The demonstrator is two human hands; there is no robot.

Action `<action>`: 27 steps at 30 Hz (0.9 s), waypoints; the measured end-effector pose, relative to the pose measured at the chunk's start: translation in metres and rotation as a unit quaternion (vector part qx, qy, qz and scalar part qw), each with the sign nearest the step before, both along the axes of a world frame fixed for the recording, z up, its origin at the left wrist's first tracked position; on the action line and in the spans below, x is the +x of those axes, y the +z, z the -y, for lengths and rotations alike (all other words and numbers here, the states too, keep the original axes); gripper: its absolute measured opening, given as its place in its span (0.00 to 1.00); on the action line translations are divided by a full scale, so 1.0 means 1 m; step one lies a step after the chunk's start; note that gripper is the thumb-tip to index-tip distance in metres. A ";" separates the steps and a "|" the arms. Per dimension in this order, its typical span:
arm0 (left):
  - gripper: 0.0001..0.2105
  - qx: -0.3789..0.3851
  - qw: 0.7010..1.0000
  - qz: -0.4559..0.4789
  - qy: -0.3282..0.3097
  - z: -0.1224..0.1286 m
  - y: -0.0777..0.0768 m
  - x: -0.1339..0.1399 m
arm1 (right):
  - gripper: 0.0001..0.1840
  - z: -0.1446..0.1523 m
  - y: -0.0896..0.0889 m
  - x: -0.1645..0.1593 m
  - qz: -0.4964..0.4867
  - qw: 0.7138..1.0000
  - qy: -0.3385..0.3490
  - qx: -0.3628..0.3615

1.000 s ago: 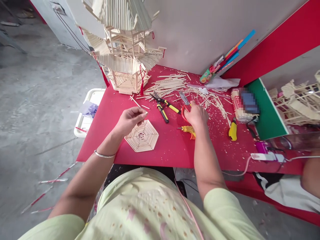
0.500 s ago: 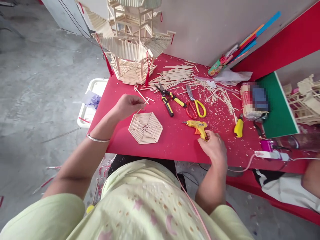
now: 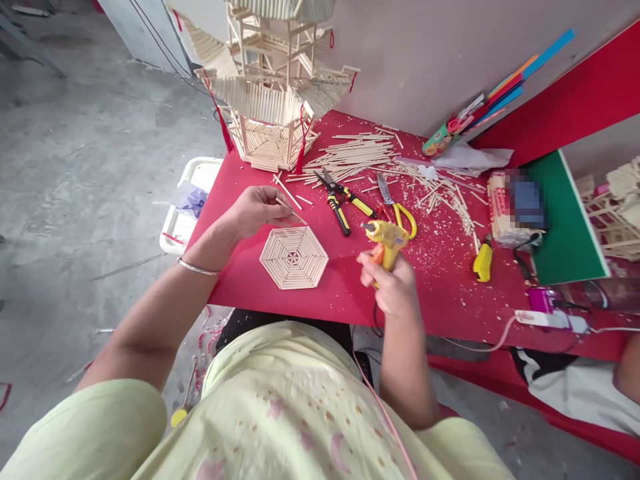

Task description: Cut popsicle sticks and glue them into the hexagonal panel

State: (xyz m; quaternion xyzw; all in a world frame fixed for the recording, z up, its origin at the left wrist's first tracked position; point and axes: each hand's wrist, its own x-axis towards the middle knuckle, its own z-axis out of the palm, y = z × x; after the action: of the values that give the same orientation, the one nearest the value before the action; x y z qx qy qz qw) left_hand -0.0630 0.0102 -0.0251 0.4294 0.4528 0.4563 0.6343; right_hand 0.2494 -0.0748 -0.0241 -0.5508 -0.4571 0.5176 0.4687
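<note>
A flat hexagon of thin wooden sticks (image 3: 294,259) lies near the front left of the red table. At its far edge, my left hand (image 3: 260,212) pinches a thin wooden stick (image 3: 293,209) between thumb and fingers. My right hand (image 3: 393,280) is wrapped round the handle of a yellow hot glue gun (image 3: 387,235), with fingers by its orange trigger. The gun is lifted off the table, its nozzle pointing left toward the hexagon. Behind it are scissors with red and yellow handles (image 3: 405,217), partly hidden, and black-and-yellow cutters (image 3: 340,203).
A stick-built pagoda (image 3: 273,100) with red tassels stands at the back left. Loose sticks (image 3: 350,155) and chips cover the back middle. On the right are a yellow-handled tool (image 3: 483,260), a green board (image 3: 570,227) and a power strip (image 3: 545,319). Another person's arm (image 3: 629,367) shows far right.
My right hand has picked the glue gun up from the table and brought it left toward the hexagon. The stick in my left hand has shifted slightly, now lying close along the hexagon's far edge.
</note>
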 end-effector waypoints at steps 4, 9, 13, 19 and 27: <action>0.14 -0.021 0.998 0.062 0.006 0.001 0.002 0.007 | 0.23 -0.042 0.001 -0.064 -0.035 0.999 0.021 0.003; 0.12 0.007 0.999 0.028 -0.023 0.001 0.004 0.010 | 0.25 -0.073 -0.004 -0.095 -0.002 1.000 0.022 0.006; 0.08 0.084 0.985 -0.122 -0.092 -0.008 0.006 0.008 | 0.23 -0.079 -0.001 -0.096 0.053 0.997 0.048 0.024; 0.04 0.153 0.956 -0.230 -0.096 -0.027 0.011 0.004 | 0.16 -0.073 0.017 -0.059 0.151 0.985 0.063 0.058; 0.08 0.090 0.958 -0.202 -0.181 -0.049 -0.006 -0.018 | 0.26 -0.048 0.035 -0.023 0.407 0.906 0.042 0.108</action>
State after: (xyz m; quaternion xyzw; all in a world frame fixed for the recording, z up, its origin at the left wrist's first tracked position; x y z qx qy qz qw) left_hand -0.0808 0.0588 -0.0315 0.6431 0.4434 0.2764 0.5599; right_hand 0.2260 -0.0266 0.0107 -0.6403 -0.6839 0.2146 0.2762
